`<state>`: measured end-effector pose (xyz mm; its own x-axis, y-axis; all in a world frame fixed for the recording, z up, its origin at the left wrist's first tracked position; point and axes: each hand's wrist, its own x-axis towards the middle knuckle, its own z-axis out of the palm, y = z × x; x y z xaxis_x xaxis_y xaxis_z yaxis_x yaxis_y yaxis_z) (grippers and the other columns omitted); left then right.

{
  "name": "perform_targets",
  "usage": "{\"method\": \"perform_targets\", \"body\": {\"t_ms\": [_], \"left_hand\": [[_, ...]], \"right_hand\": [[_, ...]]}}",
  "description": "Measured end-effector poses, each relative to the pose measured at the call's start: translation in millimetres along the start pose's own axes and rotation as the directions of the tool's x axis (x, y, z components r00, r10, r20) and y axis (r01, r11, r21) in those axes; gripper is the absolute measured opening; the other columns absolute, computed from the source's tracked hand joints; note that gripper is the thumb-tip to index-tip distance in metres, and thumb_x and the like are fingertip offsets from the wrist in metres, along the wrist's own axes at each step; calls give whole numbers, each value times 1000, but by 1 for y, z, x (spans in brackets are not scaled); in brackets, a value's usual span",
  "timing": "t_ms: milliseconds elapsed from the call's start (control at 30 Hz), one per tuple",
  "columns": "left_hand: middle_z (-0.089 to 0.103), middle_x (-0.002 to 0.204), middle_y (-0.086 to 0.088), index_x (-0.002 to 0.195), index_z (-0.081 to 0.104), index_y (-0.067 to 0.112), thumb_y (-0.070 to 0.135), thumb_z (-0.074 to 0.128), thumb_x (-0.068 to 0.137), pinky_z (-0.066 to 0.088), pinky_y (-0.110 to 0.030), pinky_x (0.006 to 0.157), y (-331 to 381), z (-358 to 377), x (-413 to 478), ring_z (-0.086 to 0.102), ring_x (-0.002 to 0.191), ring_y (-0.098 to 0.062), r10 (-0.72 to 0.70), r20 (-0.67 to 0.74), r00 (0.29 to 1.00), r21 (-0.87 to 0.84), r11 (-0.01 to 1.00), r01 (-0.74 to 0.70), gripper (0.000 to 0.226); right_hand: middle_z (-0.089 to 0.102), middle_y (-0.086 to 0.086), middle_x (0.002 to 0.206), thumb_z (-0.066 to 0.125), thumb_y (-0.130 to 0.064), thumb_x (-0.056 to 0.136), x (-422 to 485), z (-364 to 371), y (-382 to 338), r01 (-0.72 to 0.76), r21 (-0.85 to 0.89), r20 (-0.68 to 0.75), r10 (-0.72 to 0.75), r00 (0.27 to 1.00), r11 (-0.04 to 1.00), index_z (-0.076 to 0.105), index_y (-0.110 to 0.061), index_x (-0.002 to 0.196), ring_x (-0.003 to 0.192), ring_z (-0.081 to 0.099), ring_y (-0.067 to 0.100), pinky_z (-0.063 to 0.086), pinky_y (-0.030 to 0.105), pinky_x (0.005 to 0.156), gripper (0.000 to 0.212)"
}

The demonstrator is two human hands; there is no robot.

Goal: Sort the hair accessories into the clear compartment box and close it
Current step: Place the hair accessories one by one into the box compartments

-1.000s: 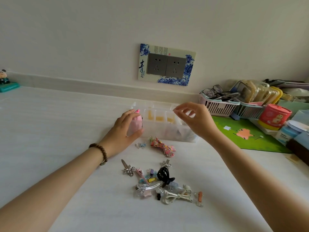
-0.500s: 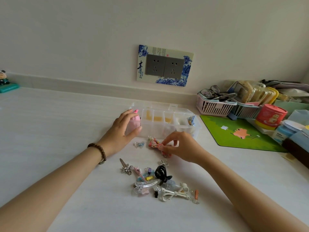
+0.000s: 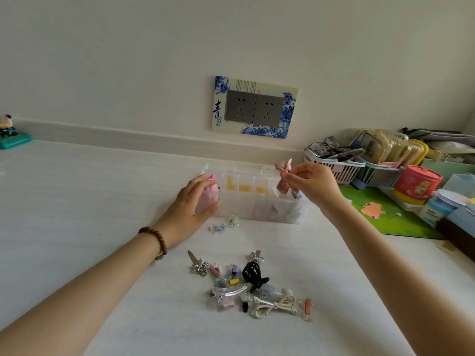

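The clear compartment box [image 3: 259, 209] stands open on the white table, with pink, yellow and other small items in its cells. My left hand [image 3: 191, 206] grips the box's left end. My right hand [image 3: 312, 183] pinches a pink patterned fabric bow [image 3: 282, 177] and holds it in the air above the box's right end. Two tiny bow clips [image 3: 224, 226] lie just in front of the box. A pile of hair accessories [image 3: 250, 287] sits nearer me: a black claw clip [image 3: 253, 274], silver bow clips, a white bow, small coloured clips.
To the right lie a green mat [image 3: 385, 214], two plastic baskets [image 3: 341, 167] with glasses and packets, a red tub [image 3: 416, 185] and boxes. A figurine [image 3: 9, 133] stands at the far left by the wall. A double socket [image 3: 254, 107] is on the wall.
My right hand went down to the table, took hold of the pink fabric bow and lifted it up over the box's right end. My left hand stayed on the box.
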<state>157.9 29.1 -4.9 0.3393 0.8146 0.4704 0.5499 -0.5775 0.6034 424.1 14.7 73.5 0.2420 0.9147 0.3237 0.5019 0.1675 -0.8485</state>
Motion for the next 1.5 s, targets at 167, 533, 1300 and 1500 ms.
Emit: {"method": "perform_targets", "body": {"t_ms": [167, 533, 1300, 1500], "left_hand": [[19, 142, 26, 134, 32, 33, 64, 42, 81, 18, -24, 106, 0, 0, 0, 15, 134, 1, -6, 3, 1000, -7, 1000, 6, 62], [18, 139, 28, 133, 33, 33, 52, 46, 85, 18, -24, 105, 1, 1, 0, 15, 131, 3, -7, -13, 1000, -6, 1000, 7, 54], [17, 140, 28, 135, 31, 31, 52, 44, 85, 20, -24, 104, 4, 0, -2, 16, 135, 0, 0, -8, 1000, 27, 1000, 0, 56], [25, 139, 25, 133, 33, 31, 64, 36, 80, 20, -19, 102, 0, -1, -1, 24, 127, 3, 33, -28, 999, 71, 997, -31, 63]], "right_hand": [[68, 3, 69, 77, -27, 72, 11, 9, 16, 7, -242, 49, 5, 999, 970, 68, -10, 75, 65, 61, 16, 49, 30, 64, 20], [64, -12, 79, 26, -45, 97, -6, -4, 15, 386, -468, 188, -338, 922, 795, 75, -23, 91, 85, 58, 13, 36, 42, 101, 54], [71, -4, 86, 42, -45, 93, -35, 4, 17, 547, -410, 151, -537, 830, 730, 71, -23, 85, 83, 56, 9, 34, 29, 99, 37], [70, -7, 108, 53, -31, 92, -53, 36, 11, 445, -184, 548, -284, 787, 877, 69, -22, 106, 87, 63, 8, 50, 20, 76, 23]]}}
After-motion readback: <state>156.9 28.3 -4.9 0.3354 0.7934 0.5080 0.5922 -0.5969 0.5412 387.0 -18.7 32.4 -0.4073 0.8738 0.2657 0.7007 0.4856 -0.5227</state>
